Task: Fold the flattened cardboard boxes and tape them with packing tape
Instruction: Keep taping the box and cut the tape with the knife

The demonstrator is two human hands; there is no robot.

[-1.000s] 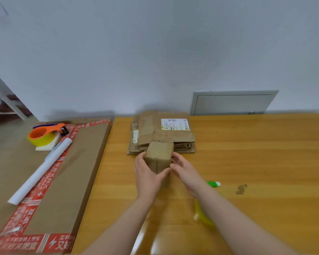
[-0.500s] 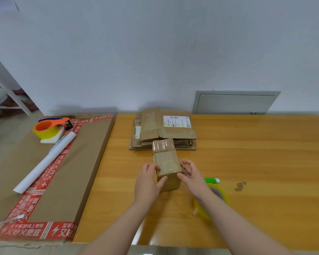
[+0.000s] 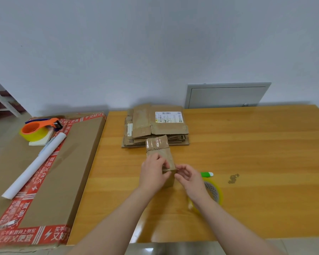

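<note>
From the head view, the small box [image 3: 159, 159] stands on the desk [image 3: 247, 153] right in front of me, its far end just at the near edge of the stack of flattened boxes [image 3: 156, 126]. My left hand [image 3: 153, 173] is clamped on the box's near left side, thumb across the top edge and fingers [image 3: 161, 161] pressing on the upper face. My right hand [image 3: 188, 176] is at the near right corner, its fingers loosely curled; whether they pinch a strip of clear tape or only touch the cardboard, I cannot tell — the glossy patch there is too small to read.

The box looks light and hollow, so I judge it will skid on the smooth wood if I push from one side only; holding it between both palms at the near corners seems the safest grip. The cardboard is worn and creased, stiff along the folds but soft in the panels, so pressing hard in the middle of a face could dent it. The far top flap [image 3: 157, 142] carries shiny tape and looks slippery.

The roll of packing tape [image 3: 216, 192] lies flat just behind my right wrist, and a green-and-white cutter [image 3: 206, 174] lies beside it. On the large carton [image 3: 63, 162] to my left rest an orange tape dispenser [image 3: 37, 129] and a white paper roll [image 3: 35, 166].
</note>
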